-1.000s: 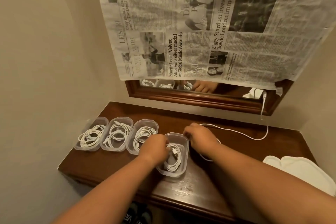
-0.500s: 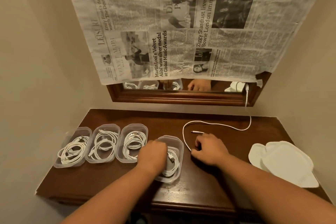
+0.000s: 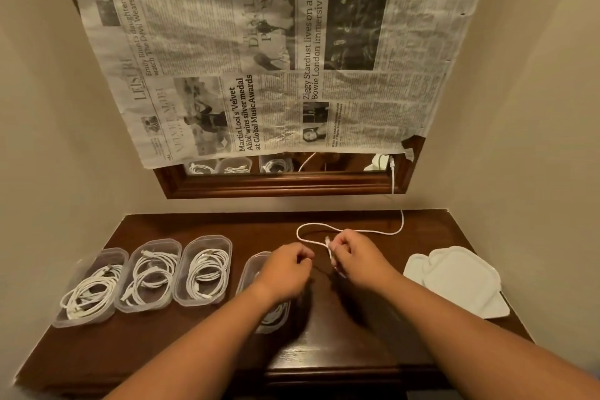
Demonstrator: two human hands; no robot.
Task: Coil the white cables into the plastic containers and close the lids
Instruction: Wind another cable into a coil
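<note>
With the right hand (image 3: pixel 354 258), pinches the loose white cable (image 3: pixel 373 231) just behind its plug, fingers curled around it, above the middle of the desk (image 3: pixel 357 354). With the left hand (image 3: pixel 289 268), hovers just beside the right, fingers curled and thumb against forefinger; cannot tell whether any cable sits in that pinch.

Out from the right hand: a loop of the cable swinging toward the back edge and round again to the fingers, then a long run to the back right corner and up the wall to the lower right corner of the mirror frame (image 3: pixel 276 187).

Under the left wrist and forearm: an open tub (image 3: pixel 249 266) toward the front edge, partly hidden, with a white coil (image 3: pixel 274 318) inside. Toward the left edge: three more tubs (image 3: pixel 157 243) side by side in a row, all open, each with coiled cables (image 3: pixel 207 269) inside. Near the right edge: a stack of white lids (image 3: pixel 454 282), well apart from the tubs. Above the desk: a sheet of newspaper (image 3: pixel 259 52) over most of the mirror, only a bottom strip of glass showing.
</note>
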